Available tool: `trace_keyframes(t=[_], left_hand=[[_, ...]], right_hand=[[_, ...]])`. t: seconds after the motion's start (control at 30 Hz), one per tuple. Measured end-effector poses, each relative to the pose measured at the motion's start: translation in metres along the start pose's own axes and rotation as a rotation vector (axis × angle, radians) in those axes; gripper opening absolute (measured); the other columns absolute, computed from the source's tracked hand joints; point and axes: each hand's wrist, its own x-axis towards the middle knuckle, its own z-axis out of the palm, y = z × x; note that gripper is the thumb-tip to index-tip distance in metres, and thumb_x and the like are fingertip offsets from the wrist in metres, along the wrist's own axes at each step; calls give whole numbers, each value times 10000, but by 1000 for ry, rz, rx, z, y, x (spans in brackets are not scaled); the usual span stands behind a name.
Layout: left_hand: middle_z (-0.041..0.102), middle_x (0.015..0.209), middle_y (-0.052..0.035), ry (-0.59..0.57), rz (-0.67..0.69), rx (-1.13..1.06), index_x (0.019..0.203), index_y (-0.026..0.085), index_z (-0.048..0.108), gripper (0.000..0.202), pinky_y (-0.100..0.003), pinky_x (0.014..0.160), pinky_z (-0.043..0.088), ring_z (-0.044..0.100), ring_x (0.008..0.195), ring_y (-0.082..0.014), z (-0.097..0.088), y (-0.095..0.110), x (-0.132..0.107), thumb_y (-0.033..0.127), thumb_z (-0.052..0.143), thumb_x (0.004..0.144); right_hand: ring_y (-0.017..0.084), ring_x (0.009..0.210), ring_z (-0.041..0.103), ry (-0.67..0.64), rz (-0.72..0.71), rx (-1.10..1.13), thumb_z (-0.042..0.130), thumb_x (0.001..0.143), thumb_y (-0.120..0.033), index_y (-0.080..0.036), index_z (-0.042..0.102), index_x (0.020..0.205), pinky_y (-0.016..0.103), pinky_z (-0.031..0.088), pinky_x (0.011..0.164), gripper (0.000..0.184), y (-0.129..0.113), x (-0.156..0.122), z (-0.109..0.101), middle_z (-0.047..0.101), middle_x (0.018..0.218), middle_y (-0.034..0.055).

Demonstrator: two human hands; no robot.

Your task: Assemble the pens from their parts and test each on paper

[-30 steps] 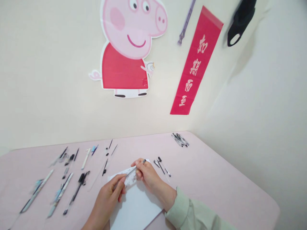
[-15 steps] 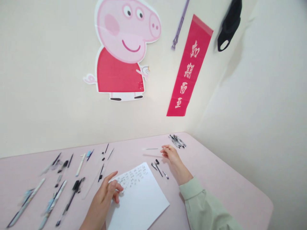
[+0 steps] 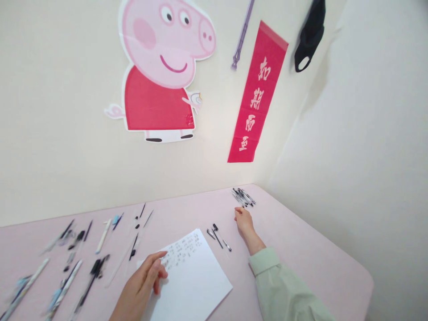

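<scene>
My left hand (image 3: 144,281) hovers over or rests at the left edge of a white sheet of paper (image 3: 197,285). Its index finger is stretched out, the other fingers loosely bent, and nothing shows in it. Rows of small dark handwriting cover the sheet's upper part. My right hand (image 3: 244,223) is closed, fingers curled away from view, just below a pile of black and clear pens (image 3: 244,197). Whatever it may hold is hidden. Between the paper and this hand lie a few dark pen parts (image 3: 216,235) and a short clear piece with a dark end (image 3: 227,245).
Several pens and pen parts lie in loose rows on the left, among them a white pen (image 3: 104,236), a patterned pen (image 3: 67,285) and a black pen (image 3: 89,285). The pink table (image 3: 310,258) meets the wall behind, which carries a pig cutout (image 3: 158,98) and red banner (image 3: 257,96).
My right hand has turned and drawn closer to the pen pile; the thin clear tube and dark rod at its fingertips no longer show. The view has shifted slightly right.
</scene>
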Motion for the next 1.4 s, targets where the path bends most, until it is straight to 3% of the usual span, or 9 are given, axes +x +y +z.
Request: trace_keyframes(t=[0.23, 0.5, 0.83, 0.9, 1.0, 1.1, 1.23, 1.4], left_hand=[[652, 653, -3, -87, 44, 71, 966, 194, 661, 510, -315, 653, 480, 568, 543, -172, -1, 1, -2, 630, 431, 832], [645, 659, 0, -122, 26, 121, 933, 206, 664, 472, -293, 628, 471, 558, 553, -170, -1, 5, -3, 606, 435, 833], [657, 691, 5, -186, 100, 241, 997, 218, 649, 362, -281, 610, 468, 581, 561, -169, -4, -7, 2, 488, 434, 890], [687, 762, -22, -206, 167, 310, 969, 225, 662, 327, -288, 647, 492, 623, 640, -184, -3, -6, -2, 450, 434, 901], [702, 1070, -84, -284, 355, 474, 1057, 246, 663, 273, -347, 855, 506, 654, 942, -235, 6, -3, -21, 385, 534, 860], [593, 1335, -103, -383, 513, 688, 1200, 287, 604, 539, -500, 1076, 352, 529, 1222, -326, 18, -4, -45, 334, 738, 680], [591, 1347, -74, -480, 544, 834, 1119, 275, 607, 397, -519, 1091, 340, 512, 1259, -302, 27, -6, -59, 198, 631, 730], [610, 1313, -60, -444, 578, 879, 994, 249, 592, 327, -498, 1073, 373, 524, 1254, -256, 27, -7, -54, 79, 492, 733]], right_hand=[[217, 793, 646, -63, -95, -154, 460, 803, -236, -137, 712, 988, 306, 460, 762, 328, -1, -4, -2, 719, 853, 97], [193, 901, 630, -94, -132, -277, 480, 813, -212, -174, 710, 958, 281, 435, 826, 274, -4, -5, 0, 695, 989, 83], [159, 885, 605, -156, -168, -393, 510, 824, -192, -201, 706, 907, 246, 422, 787, 213, -13, -13, -1, 641, 1007, 57], [161, 890, 599, -166, -174, -411, 514, 827, -195, -203, 703, 908, 248, 417, 779, 205, -15, -15, -1, 630, 1007, 56], [162, 899, 593, -177, -177, -432, 511, 837, -206, -205, 695, 920, 251, 408, 766, 202, -18, -18, -1, 611, 1017, 54], [162, 896, 591, -184, -175, -444, 506, 845, -214, -205, 687, 933, 255, 403, 755, 202, -20, -19, -1, 601, 1027, 53], [165, 889, 587, -190, -178, -445, 509, 844, -212, -203, 682, 935, 259, 403, 749, 196, -21, -20, -2, 600, 1039, 58], [157, 857, 584, -232, -206, -417, 512, 820, -184, -182, 668, 858, 244, 411, 730, 160, -27, -25, -3, 618, 964, 54]])
